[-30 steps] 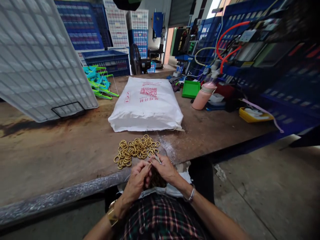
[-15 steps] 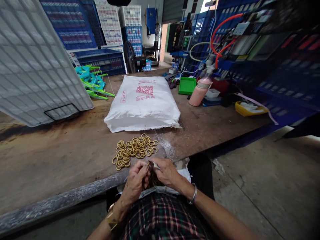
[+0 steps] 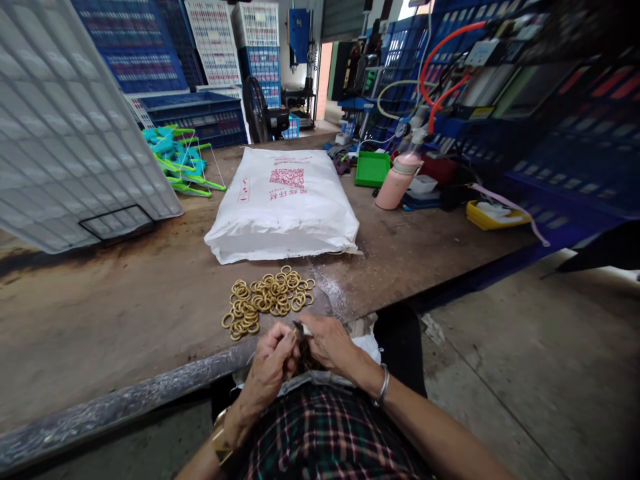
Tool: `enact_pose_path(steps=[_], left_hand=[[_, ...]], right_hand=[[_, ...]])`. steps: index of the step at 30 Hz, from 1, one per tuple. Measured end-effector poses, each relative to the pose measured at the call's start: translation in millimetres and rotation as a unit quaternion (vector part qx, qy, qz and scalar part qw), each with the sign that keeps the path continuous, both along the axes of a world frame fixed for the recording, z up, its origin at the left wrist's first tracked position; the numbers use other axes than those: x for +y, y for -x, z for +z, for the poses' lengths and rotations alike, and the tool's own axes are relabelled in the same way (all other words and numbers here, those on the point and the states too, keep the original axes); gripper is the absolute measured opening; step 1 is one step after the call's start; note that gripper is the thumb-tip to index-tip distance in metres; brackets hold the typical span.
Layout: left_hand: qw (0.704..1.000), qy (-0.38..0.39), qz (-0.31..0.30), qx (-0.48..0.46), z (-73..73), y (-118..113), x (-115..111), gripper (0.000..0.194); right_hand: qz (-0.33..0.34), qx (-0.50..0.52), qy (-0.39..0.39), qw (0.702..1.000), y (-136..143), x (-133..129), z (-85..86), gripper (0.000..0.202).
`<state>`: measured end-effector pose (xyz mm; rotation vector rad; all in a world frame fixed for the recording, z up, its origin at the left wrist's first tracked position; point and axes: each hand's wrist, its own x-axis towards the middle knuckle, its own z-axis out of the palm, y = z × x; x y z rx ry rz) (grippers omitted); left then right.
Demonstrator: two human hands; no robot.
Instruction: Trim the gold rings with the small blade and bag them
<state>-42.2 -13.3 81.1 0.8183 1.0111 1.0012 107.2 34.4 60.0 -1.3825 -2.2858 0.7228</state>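
Close to my body, just past the table's front edge, both hands meet. My left hand point(image 3: 275, 360) is closed in a pinch on a small brass-coloured ring point(image 3: 295, 333), mostly covered by the fingertips. In my right hand point(image 3: 331, 343), fingers are wrapped round a small dark-tipped tool point(image 3: 299, 327), whose tip touches or nearly touches the ring; its kind is hard to make out. Under the hands, a dark brown heap of small pieces point(image 3: 307, 363) shows in a pale cloth on my lap. Ahead on the table lies a loose pile of brass-coloured rings point(image 3: 270, 293).
Behind the rings lies a white woven sack point(image 3: 285, 207) with red print. A white crate point(image 3: 85, 133) leans at left beside green and turquoise plastic pieces point(image 3: 185, 163). To the right are a green tray point(image 3: 373, 169), a pink bottle point(image 3: 397, 183) and a yellow tray point(image 3: 495, 217).
The dark tool tip has shifted slightly against the ring between my fingers. Both hands keep almost the same place and grip; the whole view has moved a little.
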Motion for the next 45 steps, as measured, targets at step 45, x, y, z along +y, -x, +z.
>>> enact_pose_path(steps=[45], left_hand=[[0.962, -0.091, 0.175, 0.188, -4.1, -0.9, 29.1, 0.017]], right_hand=[[-0.066, 0.303, 0.211, 0.927, 28.0, 19.8, 17.2, 0.015]])
